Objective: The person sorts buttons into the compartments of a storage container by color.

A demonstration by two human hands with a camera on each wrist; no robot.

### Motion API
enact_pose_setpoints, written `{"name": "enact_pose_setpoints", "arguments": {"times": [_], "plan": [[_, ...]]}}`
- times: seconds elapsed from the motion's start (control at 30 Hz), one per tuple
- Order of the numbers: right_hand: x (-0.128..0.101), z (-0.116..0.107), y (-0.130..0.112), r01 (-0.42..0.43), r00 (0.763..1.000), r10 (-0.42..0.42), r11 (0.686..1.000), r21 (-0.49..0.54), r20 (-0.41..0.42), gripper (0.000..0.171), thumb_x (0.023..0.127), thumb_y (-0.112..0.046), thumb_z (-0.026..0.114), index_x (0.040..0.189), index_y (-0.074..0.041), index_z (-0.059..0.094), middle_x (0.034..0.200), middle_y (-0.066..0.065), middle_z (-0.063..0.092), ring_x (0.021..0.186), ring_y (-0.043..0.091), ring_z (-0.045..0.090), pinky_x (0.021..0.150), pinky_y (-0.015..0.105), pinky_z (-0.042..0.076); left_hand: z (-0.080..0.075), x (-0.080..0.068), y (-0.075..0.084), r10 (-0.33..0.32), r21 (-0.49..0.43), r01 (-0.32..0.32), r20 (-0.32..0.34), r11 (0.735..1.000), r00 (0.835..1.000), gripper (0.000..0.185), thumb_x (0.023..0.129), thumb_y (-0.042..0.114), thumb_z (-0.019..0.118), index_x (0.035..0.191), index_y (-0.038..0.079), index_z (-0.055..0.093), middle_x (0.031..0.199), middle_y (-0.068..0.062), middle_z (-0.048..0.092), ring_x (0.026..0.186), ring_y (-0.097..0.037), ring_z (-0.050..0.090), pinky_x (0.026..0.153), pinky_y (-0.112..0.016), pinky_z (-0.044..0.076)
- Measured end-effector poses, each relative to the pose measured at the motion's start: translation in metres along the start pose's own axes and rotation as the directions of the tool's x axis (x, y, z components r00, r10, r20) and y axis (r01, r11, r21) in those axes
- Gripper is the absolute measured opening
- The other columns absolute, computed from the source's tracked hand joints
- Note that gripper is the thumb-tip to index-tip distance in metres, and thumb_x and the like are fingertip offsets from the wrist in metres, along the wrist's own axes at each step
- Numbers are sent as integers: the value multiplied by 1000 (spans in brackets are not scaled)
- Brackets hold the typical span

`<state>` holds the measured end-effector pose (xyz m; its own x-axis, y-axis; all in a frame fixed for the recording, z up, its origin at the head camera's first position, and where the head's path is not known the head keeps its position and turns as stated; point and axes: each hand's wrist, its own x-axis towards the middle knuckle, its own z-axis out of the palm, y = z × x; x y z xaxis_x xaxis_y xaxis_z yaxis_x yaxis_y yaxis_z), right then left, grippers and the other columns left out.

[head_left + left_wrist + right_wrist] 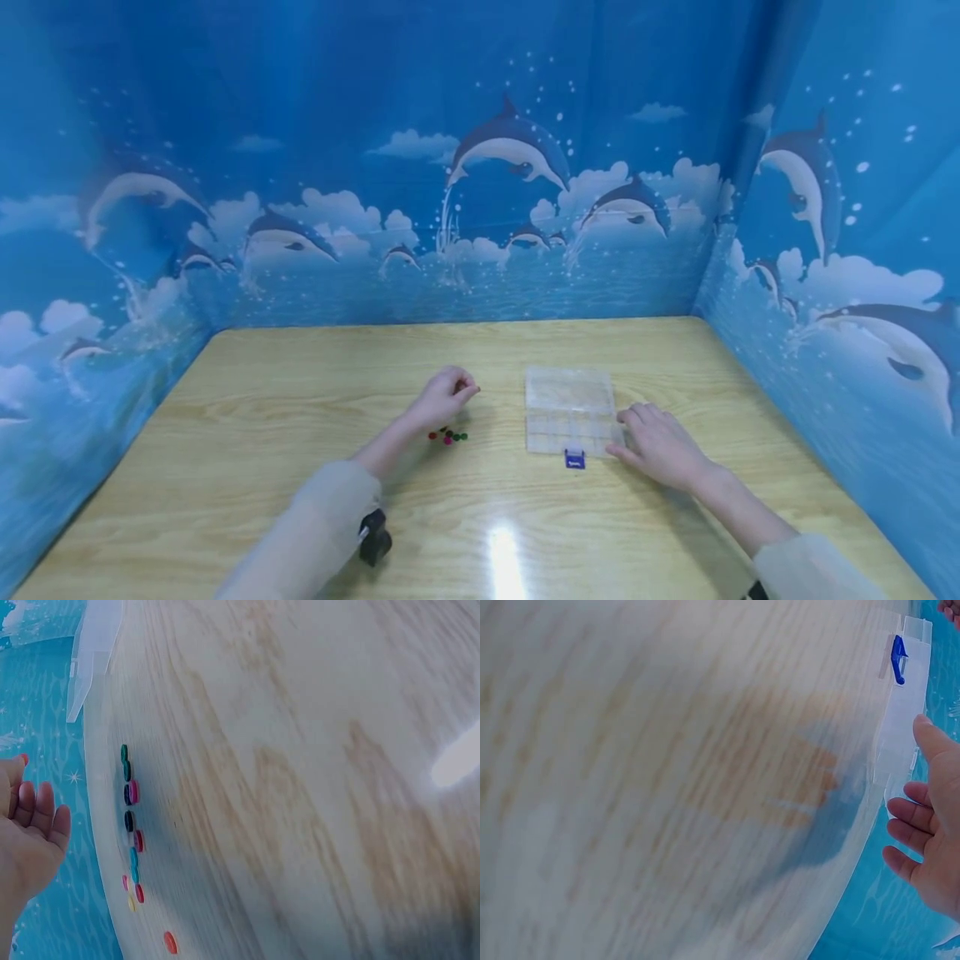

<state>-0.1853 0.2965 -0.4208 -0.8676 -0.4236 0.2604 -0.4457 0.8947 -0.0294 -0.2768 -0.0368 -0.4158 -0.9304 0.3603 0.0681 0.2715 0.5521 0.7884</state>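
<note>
The clear plastic compartment box (570, 411) with a blue latch (574, 459) is lying closed on the light wooden surface (300, 400). The right hand (658, 443) is resting beside the box's right edge, fingers spread and touching it. Left of the box, the left hand (442, 396) is hovering with fingers curled; whether it is pinching anything, I cannot tell. Small round coloured beads (448, 435) are lying just beneath that hand.

No readable text

No words, labels, brands or numbers legible on the box (570, 410), its blue clasp (574, 458), the table (300, 400) or the backdrop (375, 167).
</note>
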Motion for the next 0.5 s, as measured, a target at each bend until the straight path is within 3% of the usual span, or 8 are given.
{"name": "enact_pose_setpoints", "arguments": {"times": [0.23, 0.5], "plan": [[2, 0, 0, 2, 1000, -2, 1000, -15, 7, 49, 82, -36, 67, 104, 6, 59, 97, 17, 58, 90, 33, 56, 75, 47, 46, 6, 4, 7, 64, 31, -65, 16, 997, 998, 10, 94, 14, 53, 90, 4, 55, 87, -5, 47, 76, -17, 44, 65, -29, 40], [1, 0, 0, -5, 1000, 5, 1000, -19, 13, 49, 82, -37, 67, 104, 6, 59, 98, 17, 58, 91, 33, 55, 76, 48, 46, 15, 10, 19, 55, 23, -56, 50, 998, 997, 10, 93, 16, 54, 91, 6, 56, 89, -4, 49, 79, -16, 47, 68, -28, 43]]}}
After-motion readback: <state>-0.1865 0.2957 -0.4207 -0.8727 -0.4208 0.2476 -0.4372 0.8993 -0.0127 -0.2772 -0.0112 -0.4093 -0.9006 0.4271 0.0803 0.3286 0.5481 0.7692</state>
